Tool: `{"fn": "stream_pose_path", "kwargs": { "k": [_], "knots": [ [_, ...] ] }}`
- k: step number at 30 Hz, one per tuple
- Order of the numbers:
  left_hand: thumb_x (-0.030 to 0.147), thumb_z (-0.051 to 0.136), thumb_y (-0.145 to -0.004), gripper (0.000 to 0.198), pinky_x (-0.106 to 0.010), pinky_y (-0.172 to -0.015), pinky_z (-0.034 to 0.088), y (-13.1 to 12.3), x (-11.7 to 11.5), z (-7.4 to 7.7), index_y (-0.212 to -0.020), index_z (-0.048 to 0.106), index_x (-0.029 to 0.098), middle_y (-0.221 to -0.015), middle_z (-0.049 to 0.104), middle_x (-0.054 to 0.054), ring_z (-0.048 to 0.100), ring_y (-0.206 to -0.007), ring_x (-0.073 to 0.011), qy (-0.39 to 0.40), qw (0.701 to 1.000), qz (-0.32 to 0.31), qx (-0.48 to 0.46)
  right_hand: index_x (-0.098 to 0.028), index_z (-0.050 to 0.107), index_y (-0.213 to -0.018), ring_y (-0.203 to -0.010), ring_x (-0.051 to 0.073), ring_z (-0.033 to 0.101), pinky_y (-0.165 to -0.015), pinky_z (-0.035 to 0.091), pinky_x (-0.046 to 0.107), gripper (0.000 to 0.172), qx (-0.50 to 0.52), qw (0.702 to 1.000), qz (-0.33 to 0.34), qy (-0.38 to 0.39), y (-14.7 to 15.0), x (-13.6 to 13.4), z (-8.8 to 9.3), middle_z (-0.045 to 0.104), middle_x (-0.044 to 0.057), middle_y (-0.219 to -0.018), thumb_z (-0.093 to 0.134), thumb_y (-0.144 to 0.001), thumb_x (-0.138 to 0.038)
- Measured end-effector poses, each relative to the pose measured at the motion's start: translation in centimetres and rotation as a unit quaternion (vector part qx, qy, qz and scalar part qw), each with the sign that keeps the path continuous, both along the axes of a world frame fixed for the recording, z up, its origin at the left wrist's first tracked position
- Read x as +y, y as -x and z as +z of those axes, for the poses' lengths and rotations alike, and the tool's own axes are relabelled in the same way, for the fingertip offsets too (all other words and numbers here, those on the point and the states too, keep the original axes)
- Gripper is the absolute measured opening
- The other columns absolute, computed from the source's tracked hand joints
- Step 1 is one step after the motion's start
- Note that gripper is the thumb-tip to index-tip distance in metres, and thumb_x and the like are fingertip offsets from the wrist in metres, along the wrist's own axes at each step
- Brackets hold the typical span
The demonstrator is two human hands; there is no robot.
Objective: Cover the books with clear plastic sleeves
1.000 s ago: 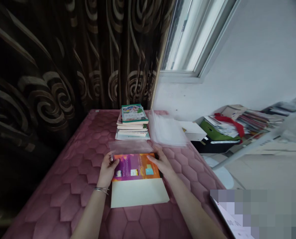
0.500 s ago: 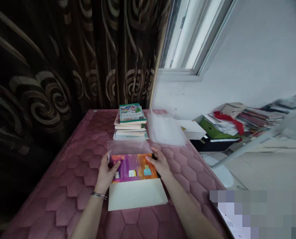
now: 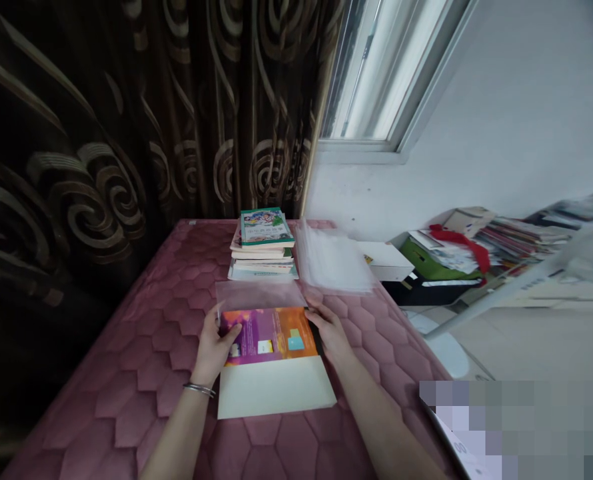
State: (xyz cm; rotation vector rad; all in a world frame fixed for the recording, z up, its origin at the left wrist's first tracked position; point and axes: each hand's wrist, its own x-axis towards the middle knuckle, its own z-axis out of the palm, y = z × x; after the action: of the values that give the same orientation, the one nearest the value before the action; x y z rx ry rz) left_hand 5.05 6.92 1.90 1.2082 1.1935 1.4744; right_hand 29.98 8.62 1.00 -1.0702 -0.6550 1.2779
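Note:
A book [image 3: 271,337] with a purple and orange cover lies open, face up, in front of me, a plain cream panel [image 3: 276,389] on its near side. A clear plastic book cover [image 3: 259,294] spreads out past its far edge. My left hand [image 3: 215,343] grips the book's left edge, thumb on the purple part and fingers partly hidden beneath. At the far right corner, my right hand [image 3: 330,330] pinches the edge by the dark strip; whether the plastic is also between its fingers I cannot tell.
Beyond the book stands a stack of books [image 3: 264,243], with a pile of clear plastic sheets [image 3: 331,260] to its right. All rest on a pink quilted surface [image 3: 166,347]. A white box [image 3: 386,260] and a green container [image 3: 434,260] with papers stand farther right.
My right thumb has slid off the orange cover to the book's right edge. My left hand keeps its grip, and the book has barely moved.

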Motion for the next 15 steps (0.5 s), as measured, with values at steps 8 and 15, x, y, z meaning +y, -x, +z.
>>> {"fn": "stream_pose_path", "kwargs": {
  "k": [8, 15],
  "knots": [
    [0.032, 0.073, -0.069, 0.062, -0.039, -0.099, 0.044, 0.0, -0.2, 0.3, -0.124, 0.046, 0.020, -0.119, 0.061, -0.010, 0.058, -0.112, -0.0238, 0.002, 1.000, -0.016, -0.005, -0.024, 0.068, -0.088, -0.057, 0.014, 0.053, -0.057, 0.043, 0.027, 0.047, -0.021, 1.000, 0.004, -0.009, 0.2, 0.3, -0.2, 0.057, -0.007, -0.060, 0.085, -0.046, -0.034],
    [0.032, 0.073, -0.069, 0.064, -0.039, -0.100, 0.044, 0.0, -0.3, 0.4, -0.126, 0.047, 0.020, -0.119, 0.062, -0.009, 0.059, -0.112, -0.0236, 0.003, 1.000, -0.012, -0.003, -0.024, 0.066, -0.093, -0.066, 0.018, 0.059, -0.067, 0.046, 0.032, 0.047, -0.076, 0.996, 0.018, -0.037, -0.2, 0.6, -1.4, 0.063, -0.003, -0.068, 0.083, -0.055, -0.044]
  ]
}}
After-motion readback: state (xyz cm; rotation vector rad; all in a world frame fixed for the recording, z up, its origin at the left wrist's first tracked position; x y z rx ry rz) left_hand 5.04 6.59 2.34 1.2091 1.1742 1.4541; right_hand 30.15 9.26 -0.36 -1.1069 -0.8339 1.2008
